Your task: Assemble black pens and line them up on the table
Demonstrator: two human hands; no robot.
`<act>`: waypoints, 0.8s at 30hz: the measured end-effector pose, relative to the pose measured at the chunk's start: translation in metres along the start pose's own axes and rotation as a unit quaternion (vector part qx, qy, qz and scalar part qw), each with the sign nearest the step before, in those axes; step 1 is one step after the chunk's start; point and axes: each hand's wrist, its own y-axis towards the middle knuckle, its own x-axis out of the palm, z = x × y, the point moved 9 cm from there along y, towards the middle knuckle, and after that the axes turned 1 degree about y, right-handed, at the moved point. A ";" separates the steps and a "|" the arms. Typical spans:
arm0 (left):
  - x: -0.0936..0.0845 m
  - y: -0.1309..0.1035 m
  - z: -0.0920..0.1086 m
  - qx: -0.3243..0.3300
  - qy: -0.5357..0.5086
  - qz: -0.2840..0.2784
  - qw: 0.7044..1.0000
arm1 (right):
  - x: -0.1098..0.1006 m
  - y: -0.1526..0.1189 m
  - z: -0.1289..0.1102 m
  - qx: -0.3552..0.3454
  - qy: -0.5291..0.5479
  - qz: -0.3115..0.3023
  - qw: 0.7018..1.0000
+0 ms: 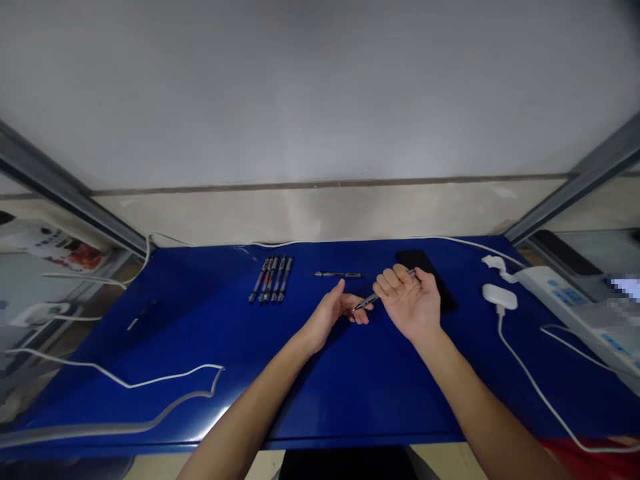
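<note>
My right hand (pixel 411 301) is closed around a grey pen (pixel 371 301), palm turned up, the pen's tip pointing left and down. At that tip is my left hand (pixel 336 313), its thumb raised and its fingers apart and curved beneath the pen. Beyond the hands, a single pen (pixel 337 274) lies flat and roughly sideways on the blue table (pixel 200 320). Several pens (pixel 271 280) lie side by side to its left, some with red parts.
A black phone-like slab (pixel 431 280) lies behind my right hand. White cables, a white case (pixel 500 296) and a power strip (pixel 565 293) occupy the right side. A dark pen-like object (pixel 143 315) and more cables (pixel 150 381) are at the left.
</note>
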 end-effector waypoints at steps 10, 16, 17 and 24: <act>0.000 0.000 -0.001 -0.003 0.001 -0.001 1.000 | 0.001 0.000 0.002 0.009 0.008 -0.012 1.000; 0.000 -0.001 -0.001 -0.002 -0.001 0.000 1.000 | 0.002 0.000 0.002 0.008 0.016 -0.014 1.000; 0.000 -0.001 -0.001 -0.002 -0.002 0.001 1.000 | 0.002 0.001 0.002 0.010 0.015 -0.015 1.000; 0.000 0.000 -0.002 -0.005 -0.002 0.000 1.000 | 0.001 0.000 0.004 0.014 0.010 -0.008 1.000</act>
